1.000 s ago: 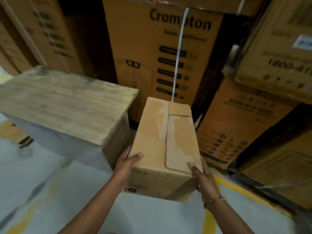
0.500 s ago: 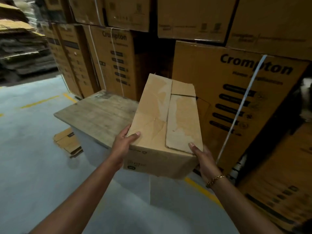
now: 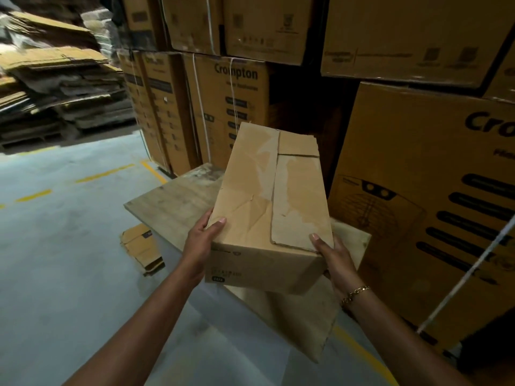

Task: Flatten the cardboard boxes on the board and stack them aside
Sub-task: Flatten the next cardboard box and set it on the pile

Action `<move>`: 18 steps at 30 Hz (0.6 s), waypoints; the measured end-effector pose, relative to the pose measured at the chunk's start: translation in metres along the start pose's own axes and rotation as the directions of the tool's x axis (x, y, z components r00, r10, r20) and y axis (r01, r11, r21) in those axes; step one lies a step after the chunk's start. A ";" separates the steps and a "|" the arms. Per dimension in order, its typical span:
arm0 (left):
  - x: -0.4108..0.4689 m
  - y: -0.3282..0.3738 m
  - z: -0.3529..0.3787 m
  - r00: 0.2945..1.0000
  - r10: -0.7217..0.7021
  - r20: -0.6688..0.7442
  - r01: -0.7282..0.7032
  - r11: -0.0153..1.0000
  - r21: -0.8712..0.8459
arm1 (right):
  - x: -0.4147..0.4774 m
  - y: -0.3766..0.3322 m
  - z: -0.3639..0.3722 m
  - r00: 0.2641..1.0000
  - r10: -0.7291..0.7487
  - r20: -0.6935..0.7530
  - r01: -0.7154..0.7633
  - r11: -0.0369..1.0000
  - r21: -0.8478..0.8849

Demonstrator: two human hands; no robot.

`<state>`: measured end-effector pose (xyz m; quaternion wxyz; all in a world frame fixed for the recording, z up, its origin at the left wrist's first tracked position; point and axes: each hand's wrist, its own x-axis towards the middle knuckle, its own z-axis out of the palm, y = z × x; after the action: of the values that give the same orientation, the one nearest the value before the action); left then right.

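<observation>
Brown creased rectangular cardboard box (image 3: 271, 207), gripped at its near corners by left (image 3: 202, 240) and right hands (image 3: 335, 254), above worn wooden desk (image 3: 178, 201).

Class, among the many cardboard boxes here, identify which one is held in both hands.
The plain creased box, gripped by the left hand and right hand; the printed Crompton boxes stand stacked behind it.

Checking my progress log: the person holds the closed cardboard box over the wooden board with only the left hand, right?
No, both hands hold it: the left hand grips the near left corner of the cardboard box, the right hand the near right corner, over the wooden board. The head view shows it.
</observation>
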<state>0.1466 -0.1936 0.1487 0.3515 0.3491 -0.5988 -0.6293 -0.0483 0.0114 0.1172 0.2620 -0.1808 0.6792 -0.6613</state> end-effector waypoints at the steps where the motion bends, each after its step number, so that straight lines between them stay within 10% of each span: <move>1: 0.017 -0.005 -0.002 1.000 -0.004 -0.012 0.004 1.000 0.009 | 0.017 0.001 0.007 1.000 -0.002 0.011 0.002 1.000 -0.008; 18: 0.212 -0.093 -0.049 0.959 -0.275 0.065 0.254 0.941 0.224 | 0.174 0.050 0.120 0.980 0.184 0.078 -0.169 0.971 -0.166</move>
<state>0.0781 -0.3978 0.0505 0.1953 0.4317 -0.6265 -0.6189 -0.1108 -0.1848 0.0489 0.3356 -0.1704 0.7303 -0.5700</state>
